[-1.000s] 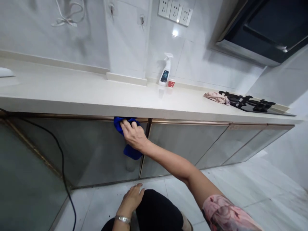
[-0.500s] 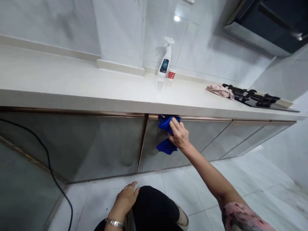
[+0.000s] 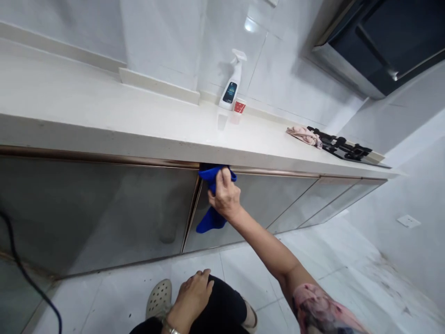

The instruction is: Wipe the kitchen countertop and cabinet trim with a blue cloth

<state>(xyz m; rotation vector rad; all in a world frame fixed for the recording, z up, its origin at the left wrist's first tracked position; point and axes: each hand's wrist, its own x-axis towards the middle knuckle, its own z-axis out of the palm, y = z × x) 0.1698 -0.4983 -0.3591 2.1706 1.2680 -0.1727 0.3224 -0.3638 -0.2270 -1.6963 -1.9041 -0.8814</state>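
I'm seeing the right hand [image 3: 224, 195] gripping a bunched royal-blue microfibre cloth [image 3: 212, 219], fingers closed firmly around it and pressing it against a glossy grey mirrored cabinet door [image 3: 243, 204], just under a rose-gold metal trim strip [image 3: 104, 157] and just right of the seam between 2 doors. The cloth's lower end is hanging below the hand. The left hand [image 3: 193, 297] is resting half-open on a black-trousered knee [image 3: 222, 301], gripping nothing, with a silver bracelet [image 3: 166, 328] sitting at its wrist. Above, a cream stone countertop [image 3: 86, 93] is carrying a white plastic spray bottle [image 3: 231, 81] with a small red-and-white cup [image 3: 239, 106] just beside it. Further right, a crumpled pink cloth [image 3: 304, 136] is touching a black gas hob grate [image 3: 342, 149]. A black cable [image 3: 24, 278] is running along the lower left.
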